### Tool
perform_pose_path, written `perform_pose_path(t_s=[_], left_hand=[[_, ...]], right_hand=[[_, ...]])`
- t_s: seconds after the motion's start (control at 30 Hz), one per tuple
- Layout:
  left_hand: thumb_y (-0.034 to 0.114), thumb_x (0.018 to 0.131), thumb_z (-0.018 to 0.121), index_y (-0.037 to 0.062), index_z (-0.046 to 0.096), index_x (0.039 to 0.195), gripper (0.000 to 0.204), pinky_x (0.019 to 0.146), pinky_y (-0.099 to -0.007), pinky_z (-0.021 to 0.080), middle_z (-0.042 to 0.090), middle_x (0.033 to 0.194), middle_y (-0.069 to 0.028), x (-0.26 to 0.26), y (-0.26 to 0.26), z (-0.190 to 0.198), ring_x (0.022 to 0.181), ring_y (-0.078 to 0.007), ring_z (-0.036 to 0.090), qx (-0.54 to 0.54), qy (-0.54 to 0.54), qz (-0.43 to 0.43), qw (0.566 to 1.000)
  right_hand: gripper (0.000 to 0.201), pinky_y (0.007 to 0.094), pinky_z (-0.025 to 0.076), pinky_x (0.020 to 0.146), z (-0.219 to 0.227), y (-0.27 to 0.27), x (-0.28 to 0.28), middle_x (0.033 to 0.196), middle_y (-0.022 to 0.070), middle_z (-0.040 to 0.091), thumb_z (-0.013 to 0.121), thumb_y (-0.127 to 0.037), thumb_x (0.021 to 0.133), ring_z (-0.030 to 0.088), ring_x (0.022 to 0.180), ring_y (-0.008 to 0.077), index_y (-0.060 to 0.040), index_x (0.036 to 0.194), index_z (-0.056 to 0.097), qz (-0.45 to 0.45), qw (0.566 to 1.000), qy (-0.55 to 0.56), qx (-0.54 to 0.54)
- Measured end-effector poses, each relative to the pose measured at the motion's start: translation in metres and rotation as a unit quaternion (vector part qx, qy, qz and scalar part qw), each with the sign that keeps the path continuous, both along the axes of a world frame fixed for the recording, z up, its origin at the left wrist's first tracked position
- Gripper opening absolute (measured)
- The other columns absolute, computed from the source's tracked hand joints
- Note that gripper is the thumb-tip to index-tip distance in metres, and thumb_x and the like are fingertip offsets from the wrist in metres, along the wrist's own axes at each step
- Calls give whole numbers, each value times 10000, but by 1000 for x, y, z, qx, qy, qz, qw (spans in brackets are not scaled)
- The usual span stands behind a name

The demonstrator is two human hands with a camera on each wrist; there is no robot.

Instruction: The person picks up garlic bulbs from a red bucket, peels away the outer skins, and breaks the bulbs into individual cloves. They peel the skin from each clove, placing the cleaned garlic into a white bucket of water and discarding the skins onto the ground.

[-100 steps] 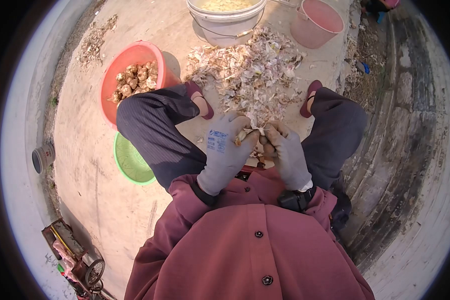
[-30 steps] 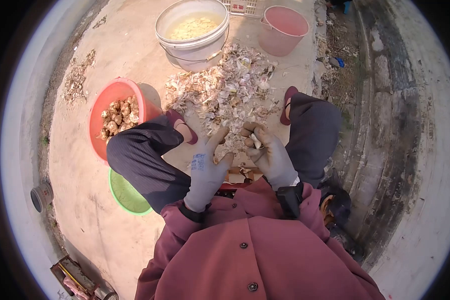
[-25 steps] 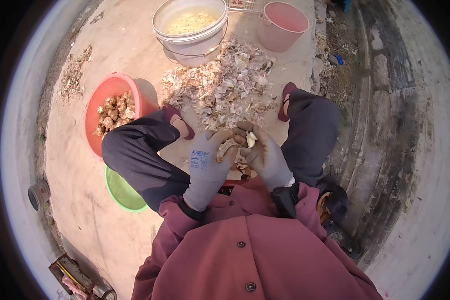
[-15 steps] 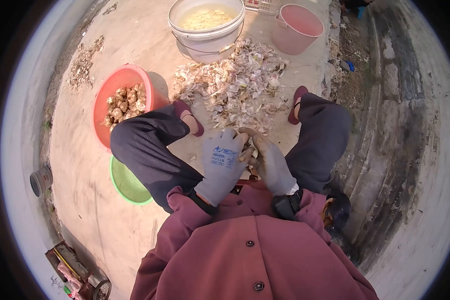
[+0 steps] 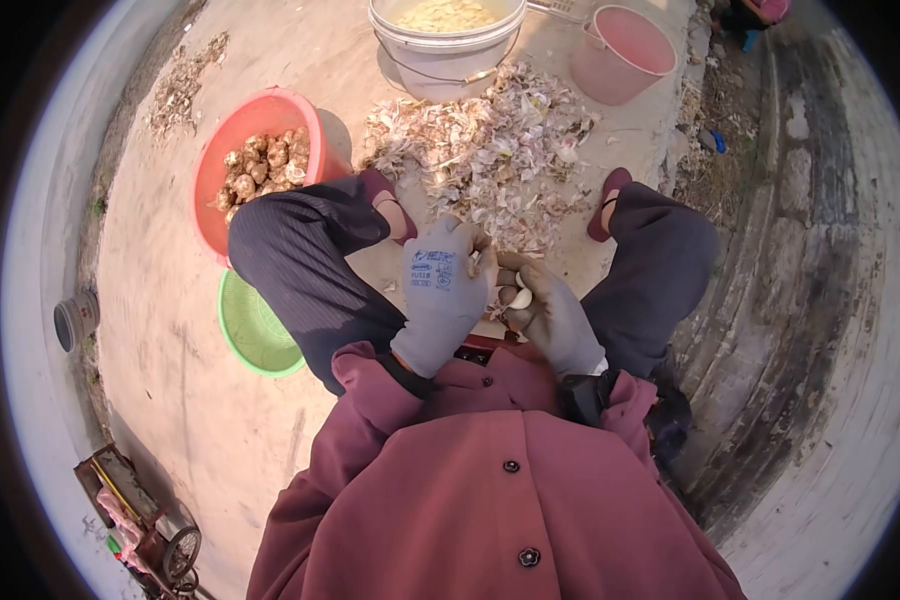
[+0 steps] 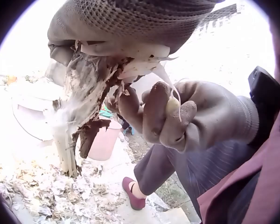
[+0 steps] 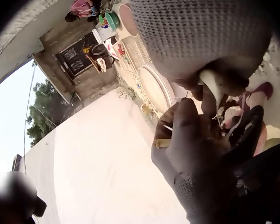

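Right hand [image 5: 560,315], in a grey fabric work glove with darker coated fingers, pinches a smooth, white, crescent-shaped garlic clove [image 5: 521,299] between thumb and curled fingers, held in the air in front of the person. Left hand [image 5: 444,300], in a matching grey glove printed in blue, grips a ragged, papery, white-and-brown garlic husk [image 6: 86,93] that hangs below it.

Half a second ago the gloves met around the clove and partly covered it; now they stand slightly apart, and the clove shows plainly on the right hand's side. That suggests clove and husk are parting and the peeling is well along, though a thin, pale strip of skin [image 6: 162,73] near the clove may mean some clings on. Whether it joins the two hands I cannot tell.

Little differs on the pale concrete ground [image 5: 170,310]. Toward its far edge stands a round, white plastic bucket [image 5: 440,65] with pale yellowish pieces inside; a pale pink plastic bucket [image 5: 610,78] stands near the right edge. Toward the left, a round, red plastic tub [image 5: 245,115] holds brownish whole bulbs [image 5: 260,165], so plenty appears left to peel.
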State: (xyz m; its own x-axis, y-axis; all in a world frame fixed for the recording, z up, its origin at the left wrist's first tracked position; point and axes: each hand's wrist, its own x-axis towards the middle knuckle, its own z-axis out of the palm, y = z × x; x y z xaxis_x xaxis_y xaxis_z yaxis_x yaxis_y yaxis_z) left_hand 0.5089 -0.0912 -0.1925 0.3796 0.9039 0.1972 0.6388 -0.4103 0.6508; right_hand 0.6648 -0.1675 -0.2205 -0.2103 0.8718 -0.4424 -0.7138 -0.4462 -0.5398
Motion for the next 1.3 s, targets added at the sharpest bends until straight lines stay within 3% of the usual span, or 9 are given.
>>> perform_pose_path(t_s=[0.23,0.33,0.53,0.6,0.63,0.7,0.8,1.23,1.3], left_hand=[[217,886,699,-15,654,857,238,675,-300,444,594,781,-80,-28,8,-11,701,-173,577,-167,-104,116,974],[239,909,681,-19,663,886,259,671,-295,454,630,794,-83,-25,-2,-23,697,-171,588,-298,-187,140,925],[309,929,656,-12,660,974,324,657,-330,480,653,767,-121,-14,-18,-9,700,-222,656,-234,-111,54,964],[334,933,645,0,657,993,340,653,-354,483,661,756,-140,-12,-13,7,708,-246,673,-292,-96,0,951],[334,933,645,0,657,993,340,653,-354,483,661,756,-140,-11,-12,9,708,-246,673,-292,-97,1,951],[340,933,640,7,662,975,337,643,-370,480,670,764,-141,-10,-12,10,686,-254,664,-347,-76,0,935],[336,930,642,12,671,964,327,636,-365,480,662,742,-137,-8,-15,-1,674,-248,661,-317,-116,-3,941],[246,910,627,12,671,875,240,667,-411,483,654,738,-170,1,-17,-8,707,-325,655,-349,-138,67,925],[243,902,634,13,667,885,233,686,-417,481,657,755,-174,-1,-20,-19,734,-340,651,-345,-181,84,917]], right_hand=[[373,271,532,792,-31,2,8,1224,131,595,439,-221,1058,586,1058,161,25,1334,494,-99,986,124,-51],[365,247,510,789,-19,9,5,1239,127,590,465,-195,1047,577,1050,152,18,1342,492,-107,985,113,-73],[331,229,495,709,2,16,-8,1192,97,618,497,-135,1013,595,921,124,-7,1317,530,-91,994,-47,-27],[326,237,489,684,23,17,-13,1162,82,640,465,-95,1002,585,806,106,-29,1309,551,-25,973,-224,-56],[326,237,489,684,23,17,-13,1162,82,640,465,-95,1002,585,806,106,-29,1309,551,-24,972,-225,-55],[348,244,491,696,21,16,-12,1160,80,647,425,-71,1003,578,760,103,-44,1327,548,36,896,-438,56],[373,254,501,696,19,12,-15,1166,99,641,407,-50,1004,590,777,104,-42,1354,535,32,876,-468,111],[370,231,530,703,36,13,-20,1219,60,583,392,-90,1038,568,800,72,-57,1388,508,32,923,-376,70],[345,205,499,668,46,11,-21,1167,55,611,415,-140,1045,543,769,57,-52,1357,531,5,940,-342,-2]])
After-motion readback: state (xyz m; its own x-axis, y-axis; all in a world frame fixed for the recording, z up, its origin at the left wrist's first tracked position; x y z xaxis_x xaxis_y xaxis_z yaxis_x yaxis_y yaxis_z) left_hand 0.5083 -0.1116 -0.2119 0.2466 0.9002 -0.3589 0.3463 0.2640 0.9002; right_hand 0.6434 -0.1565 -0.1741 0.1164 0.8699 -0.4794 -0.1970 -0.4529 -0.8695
